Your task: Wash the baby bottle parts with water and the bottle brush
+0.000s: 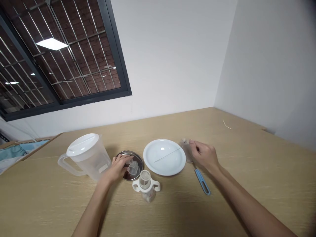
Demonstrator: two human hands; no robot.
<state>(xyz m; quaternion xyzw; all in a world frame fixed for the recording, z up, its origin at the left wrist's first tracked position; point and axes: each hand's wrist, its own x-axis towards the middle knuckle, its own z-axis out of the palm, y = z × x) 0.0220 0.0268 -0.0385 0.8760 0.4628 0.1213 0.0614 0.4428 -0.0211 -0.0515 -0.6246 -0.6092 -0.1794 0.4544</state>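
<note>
My left hand is curled over a round metal dish, its fingers closed around a clear plastic cap. Part of the dish is hidden under that hand. My right hand is pinched closed on a thin pale stick, which slants across the white plate. Beneath the right hand lies a brush-like tool with a blue handle; its greyish head is partly hidden and unclear. Between the hands and nearer me stands an uncapped baby bottle with two white handles.
A translucent lidded pitcher stands left of the dish. Toward the far right of the wooden table lies a bent pale strip. A box holding blue cloth sits at the left edge. Walls and a barred window close off the back.
</note>
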